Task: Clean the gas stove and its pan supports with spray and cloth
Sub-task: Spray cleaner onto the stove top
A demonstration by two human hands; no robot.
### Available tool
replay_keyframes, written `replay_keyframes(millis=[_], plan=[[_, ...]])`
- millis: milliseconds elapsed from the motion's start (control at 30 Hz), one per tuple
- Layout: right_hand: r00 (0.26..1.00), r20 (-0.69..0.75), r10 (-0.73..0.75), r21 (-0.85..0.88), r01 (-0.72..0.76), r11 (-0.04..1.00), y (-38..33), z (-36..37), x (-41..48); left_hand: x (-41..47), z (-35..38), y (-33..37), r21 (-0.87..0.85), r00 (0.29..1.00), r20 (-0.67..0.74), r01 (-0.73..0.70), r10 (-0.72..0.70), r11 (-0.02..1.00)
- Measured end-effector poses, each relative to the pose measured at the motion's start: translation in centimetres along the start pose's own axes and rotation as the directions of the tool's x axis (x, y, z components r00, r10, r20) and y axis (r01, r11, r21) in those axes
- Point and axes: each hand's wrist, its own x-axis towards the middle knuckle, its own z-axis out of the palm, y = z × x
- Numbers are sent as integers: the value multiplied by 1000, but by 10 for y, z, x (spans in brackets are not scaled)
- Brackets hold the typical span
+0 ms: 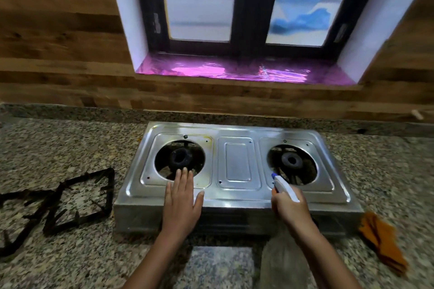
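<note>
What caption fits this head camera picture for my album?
Right hand aims a spray bottle at the gas stove, left hand rests flat on it, pan supports lie beside it.

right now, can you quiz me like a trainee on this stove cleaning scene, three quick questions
1. True or false: both pan supports lie on the counter, off the gas stove.
2. What does the right hand hold? A) a sponge B) the spray bottle C) a burner cap
3. Fill in: the orange cloth lies on the counter to the ____ of the gas stove.

Key: 1 true; 2 B; 3 right
</note>
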Motion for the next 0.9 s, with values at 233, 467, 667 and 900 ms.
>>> replay_keyframes(millis=[233, 467, 667, 900], plan=[[998, 10, 64, 13, -64, 998, 22, -47, -18, 20, 22, 59, -17, 975, 80, -205, 206, 979], [940, 291, 178, 1, -186, 983, 38, -74, -42, 31, 43, 112, -105, 936, 121, -319, 331, 942], [959, -19, 284, -15, -284, 959, 68, -106, -46, 36, 52, 149, -106, 899, 173, -388, 402, 915], [898, -241, 368, 44, -368, 929, 85, -141, -47, 40, 61, 175, -74, 888, 221, -397, 403, 915]])
